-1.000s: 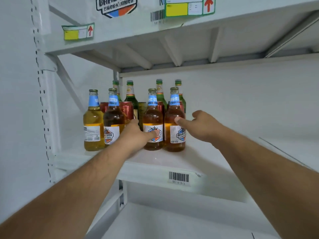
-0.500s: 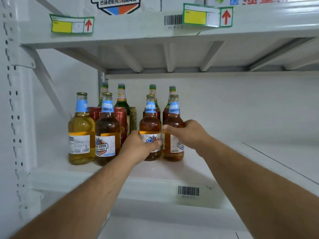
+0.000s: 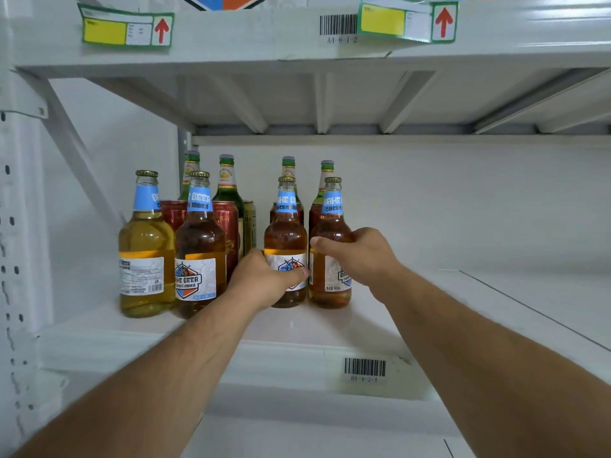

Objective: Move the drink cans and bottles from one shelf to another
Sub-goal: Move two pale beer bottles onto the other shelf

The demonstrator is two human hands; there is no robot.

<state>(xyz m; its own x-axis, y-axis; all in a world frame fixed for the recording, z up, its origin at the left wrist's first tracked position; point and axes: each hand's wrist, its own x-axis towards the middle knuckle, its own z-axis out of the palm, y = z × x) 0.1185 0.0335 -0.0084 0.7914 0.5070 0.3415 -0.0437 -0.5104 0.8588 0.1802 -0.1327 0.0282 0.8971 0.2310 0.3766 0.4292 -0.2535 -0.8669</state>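
- Both hands, reaching with fingers loose a second ago, are now closing on two amber beer bottles at the front of the middle shelf (image 3: 330,328).
- Left hand (image 3: 264,279) is wrapping the left bottle (image 3: 286,239); right hand (image 3: 360,252) is clamping the right bottle (image 3: 330,285).
- Lifting looks imminent; both bottles are still standing on the shelf.

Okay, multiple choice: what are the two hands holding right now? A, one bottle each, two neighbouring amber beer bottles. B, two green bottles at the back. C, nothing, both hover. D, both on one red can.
A: the left hand grips one amber beer bottle and the right hand grips the amber beer bottle beside it.
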